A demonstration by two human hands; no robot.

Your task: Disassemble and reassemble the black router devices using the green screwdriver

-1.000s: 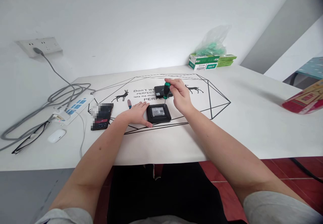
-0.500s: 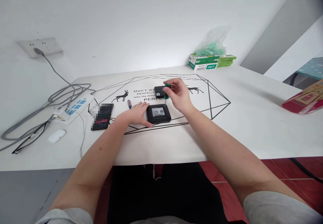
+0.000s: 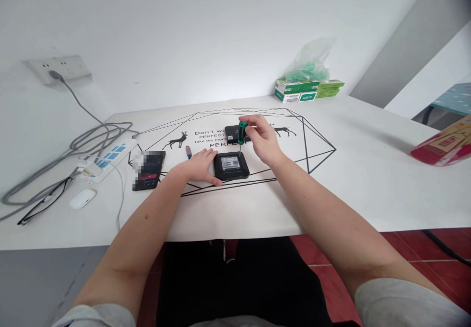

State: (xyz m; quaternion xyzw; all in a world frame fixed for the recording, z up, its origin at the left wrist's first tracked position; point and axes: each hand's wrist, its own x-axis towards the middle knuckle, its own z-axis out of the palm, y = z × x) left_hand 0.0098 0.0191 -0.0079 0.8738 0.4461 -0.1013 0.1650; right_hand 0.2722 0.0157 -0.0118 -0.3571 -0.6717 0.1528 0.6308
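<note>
My right hand (image 3: 262,138) pinches the green-and-black handle of a screwdriver (image 3: 242,133), held nearly upright. Its shaft points down at the upper right corner of a square black device (image 3: 231,174) with a white label in its middle. Whether the tip sits in a screw is too small to tell. Flat on the table, fingers spread, my left hand (image 3: 202,166) lies against the device's left side. Behind the screwdriver is another black piece (image 3: 231,133) with a small white sticker, partly hidden by my right hand. A second screwdriver (image 3: 189,151) with a reddish handle lies beyond my left hand.
A phone (image 3: 150,170), a white case (image 3: 83,199), glasses (image 3: 46,202) and a power strip (image 3: 110,159) with grey cables lie on the left. Green boxes (image 3: 297,87) with a plastic bag (image 3: 311,64) stand against the wall. A red package (image 3: 441,148) is at the right edge.
The fingers of my right hand have shifted on the screwdriver handle and now show more of it. My left hand and the device stay in place.
</note>
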